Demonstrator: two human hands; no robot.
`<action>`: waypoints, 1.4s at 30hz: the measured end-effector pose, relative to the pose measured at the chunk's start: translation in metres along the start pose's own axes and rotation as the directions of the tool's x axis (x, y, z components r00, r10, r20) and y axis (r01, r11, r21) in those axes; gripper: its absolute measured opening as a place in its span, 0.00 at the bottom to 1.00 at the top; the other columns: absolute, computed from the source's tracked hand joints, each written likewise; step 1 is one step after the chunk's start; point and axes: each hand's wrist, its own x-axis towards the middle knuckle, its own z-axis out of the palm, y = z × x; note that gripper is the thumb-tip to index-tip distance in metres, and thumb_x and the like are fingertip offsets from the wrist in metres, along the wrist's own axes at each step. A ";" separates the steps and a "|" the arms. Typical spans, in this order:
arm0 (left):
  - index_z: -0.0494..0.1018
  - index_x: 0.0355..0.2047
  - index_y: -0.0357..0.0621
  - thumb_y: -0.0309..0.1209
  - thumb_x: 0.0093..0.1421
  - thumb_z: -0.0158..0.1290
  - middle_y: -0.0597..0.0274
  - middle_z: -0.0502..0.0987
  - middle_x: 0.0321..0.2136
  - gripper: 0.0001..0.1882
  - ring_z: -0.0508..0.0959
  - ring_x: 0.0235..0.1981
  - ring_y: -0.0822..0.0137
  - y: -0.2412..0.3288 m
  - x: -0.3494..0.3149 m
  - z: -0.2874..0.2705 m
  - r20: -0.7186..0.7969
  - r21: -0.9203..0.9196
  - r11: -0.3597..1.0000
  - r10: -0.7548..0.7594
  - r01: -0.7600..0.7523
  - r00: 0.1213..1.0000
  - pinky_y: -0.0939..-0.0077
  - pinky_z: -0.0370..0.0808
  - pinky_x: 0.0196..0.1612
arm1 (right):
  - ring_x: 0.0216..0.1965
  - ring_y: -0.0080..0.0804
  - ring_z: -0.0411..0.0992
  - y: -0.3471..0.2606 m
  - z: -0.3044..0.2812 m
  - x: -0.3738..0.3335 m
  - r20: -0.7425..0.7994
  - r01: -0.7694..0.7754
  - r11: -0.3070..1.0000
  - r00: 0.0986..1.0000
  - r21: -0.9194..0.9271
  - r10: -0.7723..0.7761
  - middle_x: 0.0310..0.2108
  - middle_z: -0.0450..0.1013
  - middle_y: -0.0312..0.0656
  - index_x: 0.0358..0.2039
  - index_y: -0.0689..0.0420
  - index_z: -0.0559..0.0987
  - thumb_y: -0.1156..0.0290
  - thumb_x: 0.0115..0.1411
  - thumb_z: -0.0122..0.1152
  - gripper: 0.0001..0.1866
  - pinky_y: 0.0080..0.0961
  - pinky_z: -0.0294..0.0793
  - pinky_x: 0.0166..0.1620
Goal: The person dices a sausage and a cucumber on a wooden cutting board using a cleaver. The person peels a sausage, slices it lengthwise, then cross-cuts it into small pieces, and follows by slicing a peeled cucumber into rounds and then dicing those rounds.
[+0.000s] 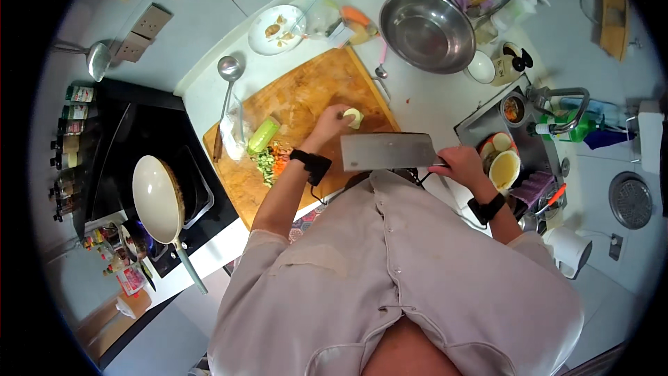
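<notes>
My left hand (331, 124) rests on the wooden cutting board (306, 90) and grips a pale green vegetable piece (354, 118). My right hand (459, 164) holds the handle of a broad steel cleaver (386, 150), whose blade lies flat and level above the board's near right corner. A longer green vegetable chunk (264, 134) lies on the board to the left. Beside it sits a small heap of chopped green and orange bits (273, 160). Both wrists wear black bands.
A white frying pan (158, 200) sits on the black stove (125, 160) at left. A steel bowl (426, 30), a white plate (276, 29), a ladle (228, 69) and a carrot (355, 15) lie behind the board. The sink (529, 146) holds dishes at right.
</notes>
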 end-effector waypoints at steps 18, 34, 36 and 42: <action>0.67 0.43 0.43 0.36 0.45 0.60 0.49 0.69 0.41 0.25 0.70 0.42 0.49 -0.038 -0.032 0.041 -0.356 0.649 0.753 0.173 0.110 0.918 0.60 0.69 0.44 | 0.16 0.38 0.61 0.014 0.036 0.005 0.172 -0.407 0.795 0.913 0.450 0.370 0.14 0.64 0.48 0.23 0.65 0.71 0.54 0.61 0.48 0.24 0.31 0.61 0.23; 0.61 0.43 0.38 0.27 0.46 0.58 0.43 0.65 0.41 0.25 0.67 0.42 0.43 -0.030 -0.079 0.028 -0.443 0.588 0.809 0.326 -0.004 0.835 0.58 0.68 0.42 | 0.24 0.49 0.70 -0.059 0.053 0.045 0.365 -0.467 0.812 0.867 0.350 0.340 0.18 0.70 0.51 0.25 0.64 0.75 0.48 0.61 0.44 0.29 0.38 0.66 0.28; 0.61 0.42 0.38 0.26 0.45 0.58 0.44 0.65 0.41 0.25 0.67 0.42 0.44 -0.041 -0.079 0.025 -0.476 0.601 0.796 0.429 -0.072 0.768 0.59 0.69 0.42 | 0.22 0.48 0.69 -0.075 0.051 0.044 0.419 -0.563 0.737 0.812 0.374 0.407 0.17 0.70 0.51 0.24 0.65 0.74 0.48 0.61 0.44 0.29 0.38 0.65 0.27; 0.66 0.36 0.37 0.25 0.46 0.57 0.48 0.68 0.40 0.17 0.69 0.41 0.48 -0.035 -0.099 0.017 -0.454 0.643 0.766 0.400 -0.018 0.796 0.62 0.69 0.42 | 0.21 0.47 0.68 -0.091 0.072 0.030 0.291 -0.567 0.724 0.824 0.393 0.486 0.18 0.70 0.52 0.23 0.65 0.74 0.49 0.61 0.45 0.28 0.37 0.65 0.26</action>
